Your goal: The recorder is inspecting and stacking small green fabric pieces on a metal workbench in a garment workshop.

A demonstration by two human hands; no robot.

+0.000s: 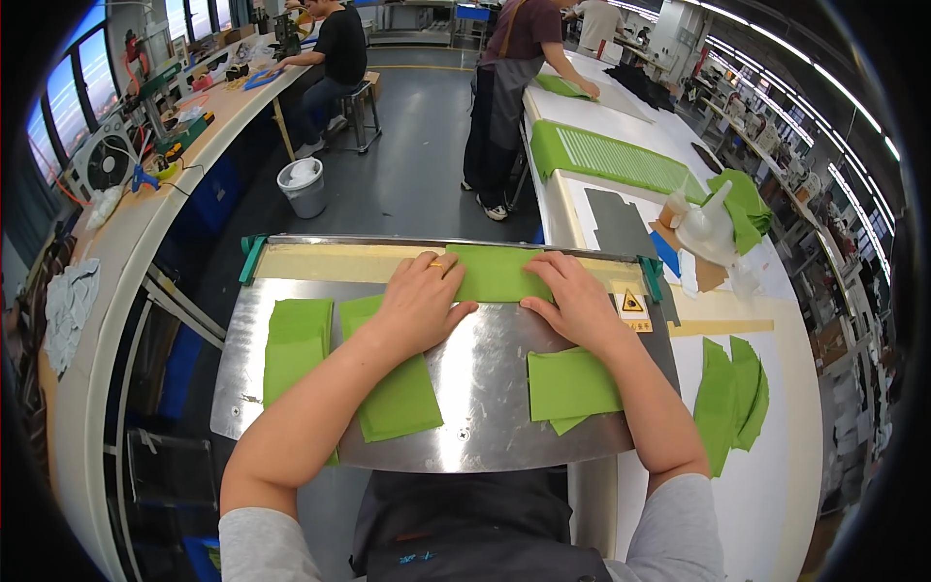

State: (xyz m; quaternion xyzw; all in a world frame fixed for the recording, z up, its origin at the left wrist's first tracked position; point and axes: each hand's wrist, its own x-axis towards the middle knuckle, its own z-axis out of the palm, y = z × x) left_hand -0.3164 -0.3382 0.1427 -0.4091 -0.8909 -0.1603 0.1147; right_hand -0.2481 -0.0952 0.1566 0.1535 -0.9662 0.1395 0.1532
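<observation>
My left hand (422,301) and my right hand (567,301) hold a green fabric piece (495,272) by its two ends, against the rear bar of a steel plate (465,388). Fingers rest on its top and thumbs lie along its near edge. Folded green pieces (296,339) lie at the plate's left, with more layers (398,393) under my left forearm. Another green stack (572,383) sits at the right, partly behind my right forearm. A yellow warning label (630,306) is beside the rear right corner.
A white worktable (776,369) at right carries green pieces (718,398), a green ribbed strip (621,160) and white containers (703,228). A long bench (145,223) runs along the left. A grey bucket (305,194) stands on the floor. Two co-workers (330,68) (499,116) work ahead.
</observation>
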